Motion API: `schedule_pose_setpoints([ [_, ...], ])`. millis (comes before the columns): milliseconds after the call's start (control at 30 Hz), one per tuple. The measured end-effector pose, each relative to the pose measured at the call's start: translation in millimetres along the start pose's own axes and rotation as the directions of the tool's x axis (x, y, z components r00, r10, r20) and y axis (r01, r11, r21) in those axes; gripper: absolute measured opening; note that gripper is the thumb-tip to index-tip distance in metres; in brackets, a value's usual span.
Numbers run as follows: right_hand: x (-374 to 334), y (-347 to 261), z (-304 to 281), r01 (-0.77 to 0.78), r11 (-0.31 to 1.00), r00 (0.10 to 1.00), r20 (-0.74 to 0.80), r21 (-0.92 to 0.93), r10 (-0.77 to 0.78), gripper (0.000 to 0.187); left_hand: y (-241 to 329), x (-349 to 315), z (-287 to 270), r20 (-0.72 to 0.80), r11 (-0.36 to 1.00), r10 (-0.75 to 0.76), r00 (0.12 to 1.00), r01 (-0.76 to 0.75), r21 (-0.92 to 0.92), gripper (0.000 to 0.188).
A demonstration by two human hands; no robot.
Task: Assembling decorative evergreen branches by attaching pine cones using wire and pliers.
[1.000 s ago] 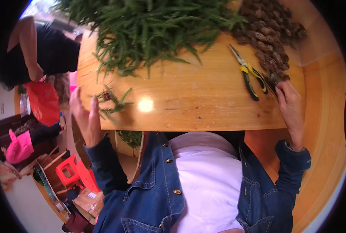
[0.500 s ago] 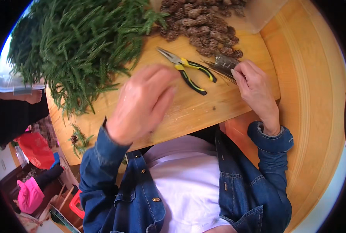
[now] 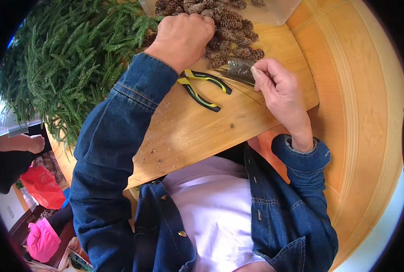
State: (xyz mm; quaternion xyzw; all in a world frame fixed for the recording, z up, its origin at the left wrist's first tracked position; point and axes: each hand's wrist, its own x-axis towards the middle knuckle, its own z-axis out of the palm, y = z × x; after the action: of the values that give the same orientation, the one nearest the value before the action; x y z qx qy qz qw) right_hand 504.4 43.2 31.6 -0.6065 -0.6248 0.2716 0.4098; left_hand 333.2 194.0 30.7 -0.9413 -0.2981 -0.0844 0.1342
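Note:
My left hand (image 3: 184, 38) reaches over the near-left part of a pile of brown pine cones (image 3: 231, 22), knuckles up. Its fingertips are hidden, as is anything in them. Thumb and forefinger of my right hand (image 3: 281, 90) are pinched together beside a bundle of thin wires in a clear plastic wrap (image 3: 239, 69). Whatever lies in that pinch is too small to make out. Between the hands lie pliers with yellow and black handles (image 3: 196, 96), their jaws covered by my left wrist. A heap of green conifer sprigs (image 3: 66, 68) fills the table's left side.
The wooden table (image 3: 184, 140) has small crumbs near its front edge. A clear plastic box (image 3: 281, 13) stands at the far side. Wood panelling (image 3: 351, 113) runs along the right. At left are another person's bare limb (image 3: 16, 146), a red bag (image 3: 43, 186) and a pink cloth item (image 3: 42, 242).
My left hand has moved from above the table's middle, away from me, to the pine cones. Its arm now covers the pliers' jaws. My right hand stays pinched by the wire bundle.

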Motion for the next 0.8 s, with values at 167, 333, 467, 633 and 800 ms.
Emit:
schedule_pose_setpoints([
  [167,3,5,-4,-0.03,0.998,0.999,-0.012,0.055,0.031,0.008,0,7,-13,0.048,1.0,0.003,0.999,-0.003,-0.014,0.015],
  [333,2,6,-3,-0.052,0.989,0.998,0.032,0.136,0.048,0.007,4,3,-10,0.064,0.998,-0.035,0.997,0.038,-0.058,0.015],
  [467,-3,4,-2,-0.038,0.993,0.999,0.04,0.113,0.034,0.007,1,10,-10,0.239,0.999,0.018,0.971,-0.007,-0.049,0.013],
  [633,-8,5,-3,-0.03,0.986,0.999,0.03,0.162,0.025,0.008,8,4,-19,0.33,1.0,0.03,0.944,-0.03,-0.004,0.012],
  [800,-8,3,2,-0.034,0.99,0.999,0.033,0.135,0.03,0.008,9,-5,-21,0.367,0.997,-0.041,0.929,0.016,0.07,0.012],
])
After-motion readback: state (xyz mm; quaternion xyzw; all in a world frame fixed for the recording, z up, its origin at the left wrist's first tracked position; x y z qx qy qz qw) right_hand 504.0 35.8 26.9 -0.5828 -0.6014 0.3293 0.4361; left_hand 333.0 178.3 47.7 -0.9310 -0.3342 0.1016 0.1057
